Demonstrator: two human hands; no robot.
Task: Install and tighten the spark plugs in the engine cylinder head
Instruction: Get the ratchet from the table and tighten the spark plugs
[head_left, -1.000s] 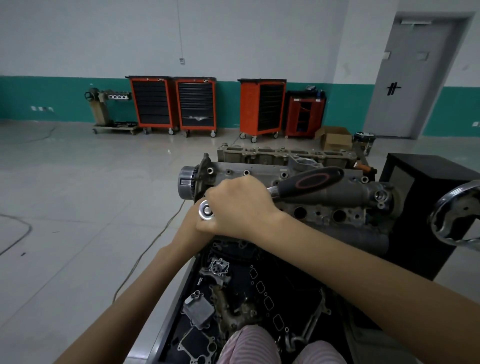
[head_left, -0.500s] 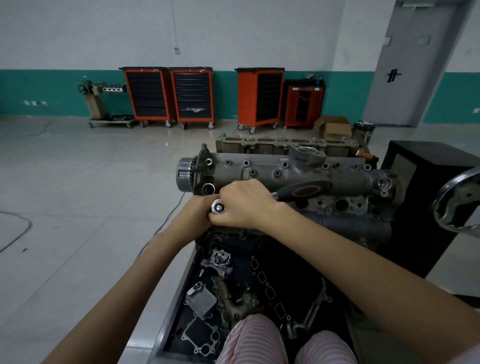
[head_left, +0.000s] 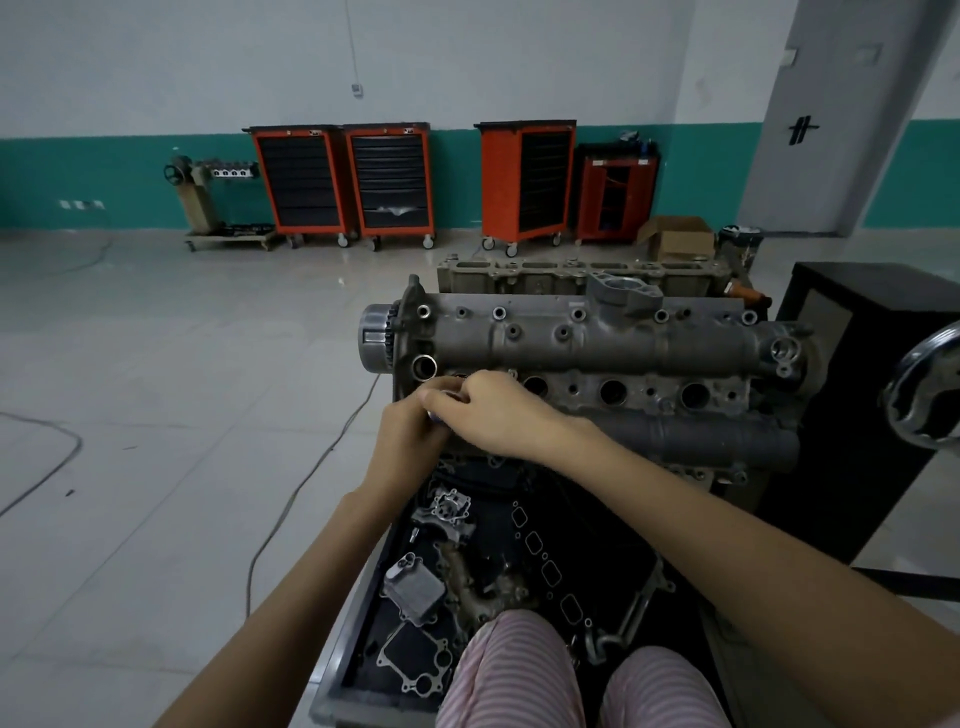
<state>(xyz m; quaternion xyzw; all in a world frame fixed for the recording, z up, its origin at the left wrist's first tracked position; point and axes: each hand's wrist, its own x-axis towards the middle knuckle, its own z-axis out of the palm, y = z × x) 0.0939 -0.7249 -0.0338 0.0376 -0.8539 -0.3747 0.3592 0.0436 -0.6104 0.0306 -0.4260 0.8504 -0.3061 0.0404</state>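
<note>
The grey engine cylinder head (head_left: 623, 343) lies on its stand in front of me, with three open spark plug holes (head_left: 613, 391) along its near face. Both hands meet at the leftmost hole. My right hand (head_left: 498, 415) is closed over the ratchet wrench. Only a sliver of its metal head (head_left: 440, 410) shows, and the handle is hidden under my hand and forearm. My left hand (head_left: 410, 441) grips just below that head from the left. The spark plug itself is out of sight.
A black tray (head_left: 358, 613) of gaskets and engine parts sits below the head, above my knees. A black stand (head_left: 857, 395) with a chrome handwheel (head_left: 930, 389) is at the right. A second cylinder head (head_left: 571, 275) lies behind. Orange tool carts (head_left: 389, 182) line the wall; a cable (head_left: 291, 499) crosses the floor.
The ratchet handle swung from pointing up and right over the head down toward me, and is now hidden under my right hand. Both hands stayed at the leftmost hole.
</note>
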